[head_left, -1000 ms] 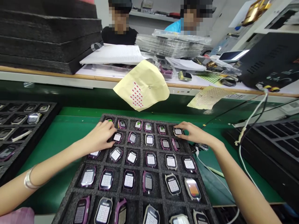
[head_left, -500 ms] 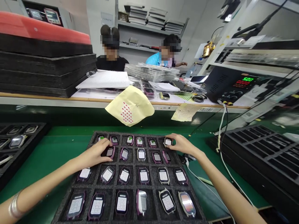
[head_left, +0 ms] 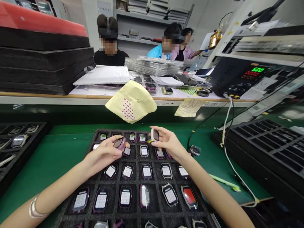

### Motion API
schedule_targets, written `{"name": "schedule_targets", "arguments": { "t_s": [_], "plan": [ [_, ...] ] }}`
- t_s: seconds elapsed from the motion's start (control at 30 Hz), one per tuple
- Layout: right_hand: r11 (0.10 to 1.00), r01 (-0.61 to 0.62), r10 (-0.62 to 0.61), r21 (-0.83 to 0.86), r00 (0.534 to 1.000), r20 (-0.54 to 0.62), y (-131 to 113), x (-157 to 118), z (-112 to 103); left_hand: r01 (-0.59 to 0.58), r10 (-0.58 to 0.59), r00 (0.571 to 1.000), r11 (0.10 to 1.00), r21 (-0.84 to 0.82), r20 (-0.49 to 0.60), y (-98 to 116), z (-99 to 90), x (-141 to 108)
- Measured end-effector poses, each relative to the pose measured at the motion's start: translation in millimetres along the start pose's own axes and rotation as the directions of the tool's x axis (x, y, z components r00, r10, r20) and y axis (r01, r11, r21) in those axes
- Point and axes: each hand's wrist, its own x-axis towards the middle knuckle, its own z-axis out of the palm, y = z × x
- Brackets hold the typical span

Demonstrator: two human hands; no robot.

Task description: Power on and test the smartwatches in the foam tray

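My left hand [head_left: 104, 153] pinches a purple smartwatch case [head_left: 119, 143] between thumb and fingers, tilted and raised over the tray's second row. Across from it, my right hand [head_left: 168, 141] grips a pale smartwatch case [head_left: 155, 135] on edge, its dark face turned sideways. Both are strapless. Beneath them lies a black foam tray [head_left: 136, 181] divided into compartments, with purple and pale watches in them. Most of these screens show white grids; a few in the back row show green. One watch [head_left: 190, 195] at the right has a red screen. My forearms cover some compartments.
Stacked black foam trays [head_left: 45, 66] stand on the shelf at left. Another watch tray [head_left: 21, 139] lies at the left, more black trays [head_left: 268, 152] at right. A power supply [head_left: 239, 77] and white cable [head_left: 226, 126] are right. Several people sit beyond the shelf.
Both hands have lifted watches out of the tray and drawn inward toward each other. The view has shifted, showing another tray row at the bottom. The red-screen watch looked orange and blue before.
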Motion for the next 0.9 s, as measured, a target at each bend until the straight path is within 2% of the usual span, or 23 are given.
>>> {"name": "schedule_targets", "arguments": {
  "t_s": [0.13, 0.23, 0.37, 0.57, 0.7, 0.8, 0.9],
  "plan": [
    [0.966, -0.180, 0.167, 0.185, 0.982, 0.084, -0.4, -12.0, 33.4, 0.017, -0.013, 0.997, 0.999, 0.045, -0.078, -4.6, 9.6, -6.0],
    [0.931, -0.240, 0.221, 0.273, 0.970, 0.101, 1.5, -19.2, 48.5, 0.006, 0.001, 0.998, 0.994, 0.110, -0.068, -3.3, 12.2, -13.0],
    [0.944, -0.165, 0.138, 0.287, 0.984, 0.112, -1.3, -24.6, 56.0, 0.024, -0.026, 0.999, 0.996, 0.082, 0.025, 0.5, 14.5, -19.4],
    [0.994, 0.040, -0.037, 0.099, 0.999, -0.033, -8.8, -29.5, 59.9, -0.031, 0.029, 0.999, 0.980, 0.196, 0.014, -5.5, 15.4, -16.5],
    [0.998, 0.062, -0.061, 0.002, 0.994, -0.094, -8.5, -32.7, 63.6, -0.125, 0.115, 0.992, 0.943, 0.310, 0.048, -11.6, 13.9, -17.1],
    [0.998, 0.062, -0.063, -0.013, 0.996, -0.064, -7.1, -34.8, 63.3, -0.175, 0.153, 0.984, 0.913, 0.368, 0.089, -12.2, 15.6, -19.0],
    [0.998, 0.060, -0.060, -0.020, 0.998, -0.007, -7.1, -37.6, 61.5, -0.221, 0.209, 0.975, 0.887, 0.405, 0.074, -10.6, 17.8, -18.7]
  ]
}}
